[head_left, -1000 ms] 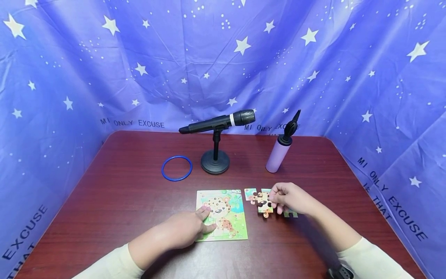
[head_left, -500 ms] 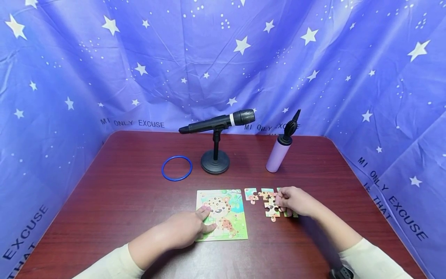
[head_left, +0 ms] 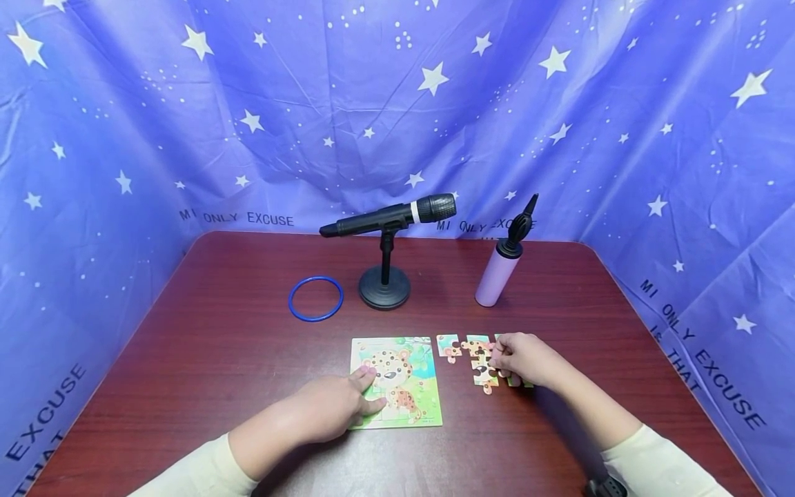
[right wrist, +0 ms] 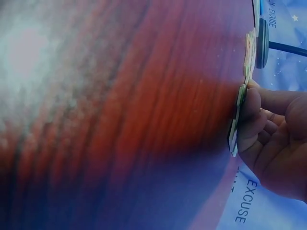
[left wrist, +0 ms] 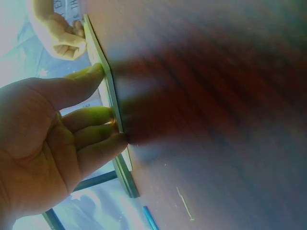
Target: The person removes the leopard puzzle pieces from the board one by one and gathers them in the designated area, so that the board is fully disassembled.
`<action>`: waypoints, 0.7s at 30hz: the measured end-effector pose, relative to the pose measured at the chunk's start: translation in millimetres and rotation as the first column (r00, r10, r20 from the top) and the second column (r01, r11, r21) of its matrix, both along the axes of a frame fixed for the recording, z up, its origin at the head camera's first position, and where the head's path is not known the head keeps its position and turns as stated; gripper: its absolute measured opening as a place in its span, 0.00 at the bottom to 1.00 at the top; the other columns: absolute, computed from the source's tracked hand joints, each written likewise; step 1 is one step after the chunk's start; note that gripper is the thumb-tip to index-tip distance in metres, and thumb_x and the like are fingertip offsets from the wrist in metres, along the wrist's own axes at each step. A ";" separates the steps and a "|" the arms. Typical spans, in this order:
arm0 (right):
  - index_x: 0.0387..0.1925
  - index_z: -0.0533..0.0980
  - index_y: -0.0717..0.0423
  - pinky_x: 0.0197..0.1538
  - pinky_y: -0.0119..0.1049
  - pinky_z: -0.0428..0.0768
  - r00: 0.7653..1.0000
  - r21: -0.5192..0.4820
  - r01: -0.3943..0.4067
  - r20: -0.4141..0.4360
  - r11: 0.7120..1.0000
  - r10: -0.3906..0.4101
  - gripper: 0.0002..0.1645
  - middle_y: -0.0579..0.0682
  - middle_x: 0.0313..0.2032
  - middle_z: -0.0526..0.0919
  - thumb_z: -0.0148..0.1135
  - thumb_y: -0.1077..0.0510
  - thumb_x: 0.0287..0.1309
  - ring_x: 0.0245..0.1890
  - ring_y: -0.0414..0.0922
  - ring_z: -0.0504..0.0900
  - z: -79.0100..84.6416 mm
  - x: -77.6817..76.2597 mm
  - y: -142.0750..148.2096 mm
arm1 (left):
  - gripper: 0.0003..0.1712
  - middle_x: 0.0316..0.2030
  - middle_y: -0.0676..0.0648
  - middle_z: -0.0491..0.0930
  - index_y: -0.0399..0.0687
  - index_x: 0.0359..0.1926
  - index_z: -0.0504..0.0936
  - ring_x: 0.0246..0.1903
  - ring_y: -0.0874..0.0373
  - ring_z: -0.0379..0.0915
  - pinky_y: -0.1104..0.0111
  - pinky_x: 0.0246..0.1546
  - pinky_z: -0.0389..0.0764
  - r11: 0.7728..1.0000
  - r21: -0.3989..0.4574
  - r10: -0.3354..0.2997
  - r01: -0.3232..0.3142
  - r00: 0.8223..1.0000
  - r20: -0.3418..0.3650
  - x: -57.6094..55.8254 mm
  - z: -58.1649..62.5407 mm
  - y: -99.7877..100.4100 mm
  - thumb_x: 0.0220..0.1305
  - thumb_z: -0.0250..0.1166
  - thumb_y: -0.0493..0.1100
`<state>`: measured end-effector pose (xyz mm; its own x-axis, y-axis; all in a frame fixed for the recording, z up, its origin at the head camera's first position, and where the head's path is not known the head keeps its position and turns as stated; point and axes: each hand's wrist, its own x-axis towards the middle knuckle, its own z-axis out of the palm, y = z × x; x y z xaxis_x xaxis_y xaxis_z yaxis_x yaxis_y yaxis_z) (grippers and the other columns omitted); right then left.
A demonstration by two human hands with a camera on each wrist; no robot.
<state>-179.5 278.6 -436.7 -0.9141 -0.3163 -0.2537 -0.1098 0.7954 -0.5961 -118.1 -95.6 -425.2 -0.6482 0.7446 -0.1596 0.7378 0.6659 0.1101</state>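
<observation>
A square jigsaw board (head_left: pixel 419 407) with a leopard cub picture lies flat on the table. My left hand (head_left: pixel 323 411) rests on its left part, with fingertips and thumb down on the picture; the left wrist view has these fingers at the board's edge (left wrist: pixel 111 81). To the right, my right hand (head_left: pixel 528 359) pinches a jigsaw piece (head_left: pixel 483 376) with part of the cub's face on it, between thumb and fingers, low over the table. Around it lie a corner piece (head_left: pixel 447 345), a spotted piece (head_left: pixel 477 343) and more pieces partly hidden under the hand.
Behind the board, a black microphone (head_left: pixel 391 215) sits on a round-based stand (head_left: pixel 385 293). A blue ring (head_left: pixel 315 299) lies to its left. A purple hand pump (head_left: pixel 497 276) with a black nozzle stands at the right. Starry purple cloth (head_left: pixel 348 103) surrounds the reddish table (head_left: pixel 217 345).
My right hand has shifted slightly right and toward me with the face piece, uncovering the spotted piece behind it. Over the last half second it barely moves. The left hand stays put.
</observation>
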 end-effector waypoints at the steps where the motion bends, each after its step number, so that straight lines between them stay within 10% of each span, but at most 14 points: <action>1: 0.26 0.75 0.55 0.18 0.35 0.74 1.000 0.006 0.003 -0.001 1.000 -0.003 0.09 0.46 0.17 0.77 0.61 0.60 0.62 0.13 0.44 0.77 0.0 0.2 -0.2 | 0.24 0.67 0.40 0.69 0.71 0.61 0.78 0.68 0.48 0.64 0.56 0.45 0.84 1.000 0.000 0.000 0.000 1.000 -0.001 0.0 -0.1 0.1 0.65 0.62 0.46; 13: 0.29 0.74 0.53 0.19 0.35 0.75 0.999 0.014 0.015 -0.034 1.000 -0.015 0.10 0.48 0.18 0.78 0.60 0.55 0.66 0.14 0.41 0.74 16.2 -0.3 -18.4 | 0.23 0.66 0.40 0.70 0.72 0.60 0.79 0.67 0.48 0.67 0.56 0.41 0.85 1.000 0.005 -0.006 0.006 1.000 -0.011 -0.5 2.4 1.0 0.65 0.63 0.46; 21: 0.50 0.73 0.50 0.25 0.32 0.75 0.978 0.010 -0.157 -0.138 0.988 0.157 0.22 0.39 0.26 0.77 0.66 0.44 0.60 0.19 0.36 0.73 25.7 11.4 -84.9 | 0.23 0.66 0.39 0.71 0.72 0.60 0.79 0.66 0.47 0.67 0.56 0.44 0.84 1.000 0.011 -0.008 0.008 1.000 -0.005 0.5 4.2 0.9 0.65 0.63 0.47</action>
